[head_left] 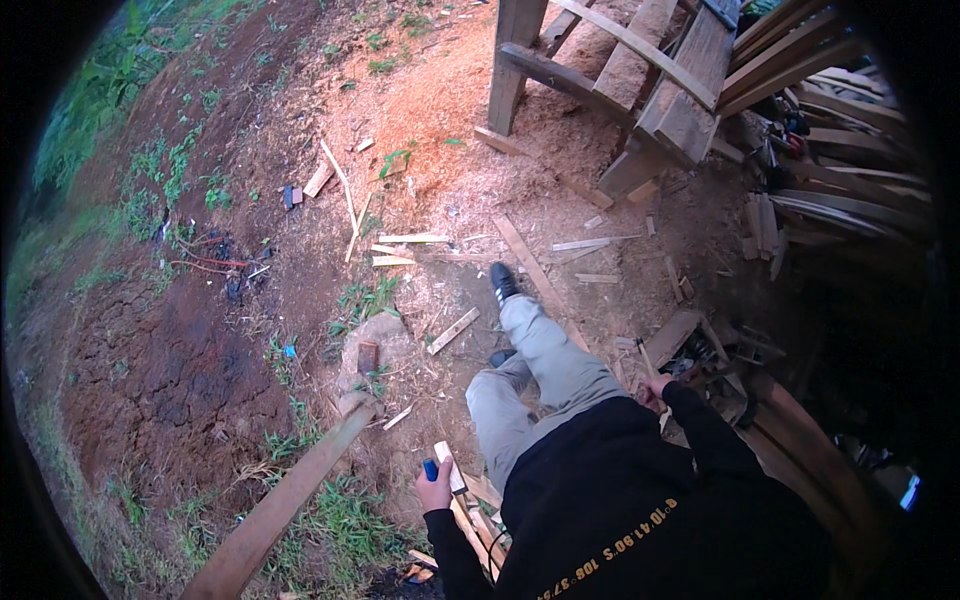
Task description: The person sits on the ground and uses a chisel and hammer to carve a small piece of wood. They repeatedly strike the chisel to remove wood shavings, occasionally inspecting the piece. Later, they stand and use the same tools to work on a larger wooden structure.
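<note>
At the lower left, my left hand (434, 488) is closed around a short blue cylindrical handle (430, 468); whatever lies below the fist is hidden. Right beside those fingers stands a pale wood strip (448, 465), and I cannot tell whether the hand grips it too. On the other side of my body, my right hand (653, 389) is wrapped round a slim wooden stick (643, 354) that pokes out past the fingers. A dark heap of wood and other items (695, 345) lies next to that hand.
A timber workbench (690, 125) stands over sawdust at the upper right, beside stacked boards (850, 150). Loose offcuts (455, 330) and a long board (525, 260) litter the ground around my feet. A slanting plank (290, 510) rises at the lower left, near a stone (385, 335).
</note>
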`<move>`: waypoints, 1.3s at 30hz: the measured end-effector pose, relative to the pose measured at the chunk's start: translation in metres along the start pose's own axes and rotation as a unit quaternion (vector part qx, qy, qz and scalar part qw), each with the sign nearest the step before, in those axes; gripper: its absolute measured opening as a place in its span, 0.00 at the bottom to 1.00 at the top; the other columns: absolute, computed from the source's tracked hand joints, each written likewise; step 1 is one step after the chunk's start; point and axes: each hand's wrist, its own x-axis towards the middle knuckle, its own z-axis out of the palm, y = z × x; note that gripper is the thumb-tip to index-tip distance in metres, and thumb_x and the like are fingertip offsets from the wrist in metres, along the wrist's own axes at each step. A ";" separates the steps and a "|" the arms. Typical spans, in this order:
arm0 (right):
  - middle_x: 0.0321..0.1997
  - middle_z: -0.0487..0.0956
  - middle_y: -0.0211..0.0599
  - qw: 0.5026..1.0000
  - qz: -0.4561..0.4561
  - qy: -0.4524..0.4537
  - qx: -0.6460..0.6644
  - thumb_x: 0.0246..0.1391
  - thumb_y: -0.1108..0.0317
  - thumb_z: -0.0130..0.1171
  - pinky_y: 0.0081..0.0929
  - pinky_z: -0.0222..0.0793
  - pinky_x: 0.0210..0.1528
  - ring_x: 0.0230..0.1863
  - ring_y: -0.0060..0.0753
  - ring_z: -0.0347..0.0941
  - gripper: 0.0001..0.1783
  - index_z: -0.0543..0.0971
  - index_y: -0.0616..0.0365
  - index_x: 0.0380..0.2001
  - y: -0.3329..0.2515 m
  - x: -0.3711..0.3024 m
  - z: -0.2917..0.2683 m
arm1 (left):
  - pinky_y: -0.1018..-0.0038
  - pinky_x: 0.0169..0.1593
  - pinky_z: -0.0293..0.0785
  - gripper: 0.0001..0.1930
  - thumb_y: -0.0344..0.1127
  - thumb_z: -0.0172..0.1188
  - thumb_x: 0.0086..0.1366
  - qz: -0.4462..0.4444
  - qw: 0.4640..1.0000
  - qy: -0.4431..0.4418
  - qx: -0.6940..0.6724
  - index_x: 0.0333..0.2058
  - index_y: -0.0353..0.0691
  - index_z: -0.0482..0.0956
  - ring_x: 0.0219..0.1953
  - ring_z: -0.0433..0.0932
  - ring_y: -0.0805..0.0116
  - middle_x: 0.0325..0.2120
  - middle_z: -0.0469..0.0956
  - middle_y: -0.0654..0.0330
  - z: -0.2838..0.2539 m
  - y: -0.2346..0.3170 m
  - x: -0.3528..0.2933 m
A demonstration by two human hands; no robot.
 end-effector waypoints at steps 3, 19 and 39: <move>0.15 0.79 0.37 0.987 -0.077 -0.005 -0.143 0.65 0.40 0.42 0.33 0.77 0.27 0.17 0.32 0.77 0.37 0.81 0.61 0.19 -0.096 -0.016 -0.046 | 0.69 0.31 0.69 0.21 0.49 0.71 0.55 0.004 0.996 0.089 0.018 0.26 0.35 0.76 0.24 0.70 0.74 0.21 0.74 0.62 -0.004 0.006 -0.048; 0.23 0.71 0.44 0.833 -0.479 0.209 -0.180 0.53 0.56 0.65 0.44 0.67 0.29 0.26 0.53 0.72 0.17 0.76 0.60 0.22 -0.172 -0.022 -0.294 | 0.61 0.42 0.75 0.19 0.44 0.68 0.56 0.356 0.925 -0.015 0.132 0.40 0.36 0.78 0.39 0.80 0.51 0.36 0.80 0.49 0.350 0.425 0.002; 0.26 0.76 0.55 0.836 -0.431 0.334 0.052 0.61 0.64 0.53 0.44 0.72 0.35 0.35 0.56 0.78 0.13 0.72 0.61 0.44 -0.452 -0.044 -0.410 | 0.61 0.37 0.76 0.21 0.49 0.67 0.56 0.289 0.930 -0.119 0.191 0.35 0.36 0.78 0.32 0.81 0.48 0.28 0.80 0.47 0.421 0.412 0.011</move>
